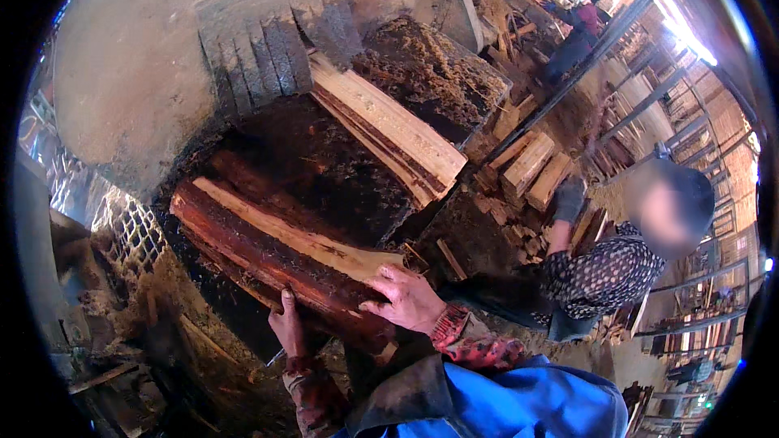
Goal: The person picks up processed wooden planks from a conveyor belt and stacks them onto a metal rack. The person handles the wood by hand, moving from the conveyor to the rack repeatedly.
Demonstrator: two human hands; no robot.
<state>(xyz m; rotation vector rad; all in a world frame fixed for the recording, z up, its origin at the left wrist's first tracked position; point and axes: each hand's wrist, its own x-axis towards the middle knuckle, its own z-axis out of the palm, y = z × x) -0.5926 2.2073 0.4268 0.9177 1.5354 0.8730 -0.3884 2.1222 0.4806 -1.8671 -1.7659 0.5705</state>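
A long split log with dark reddish bark and a pale sawn strip along its top lies on the dark, sawdust-covered machine table. My left hand grips its near side, thumb up against the bark and the other fingers mostly hidden. Over the near right end curls my right hand, fingers spread across the wood and bark. Farther off, a pale sawn plank with a bark-edged strip beside it slants across the table. Its far end reaches the hanging dark flaps of the machine housing.
The large tan housing rises behind the table. A co-worker in a dotted top stands at the right, one gloved hand near stacked timber. Another person is farther back. Wire mesh and wood scraps lie at the left.
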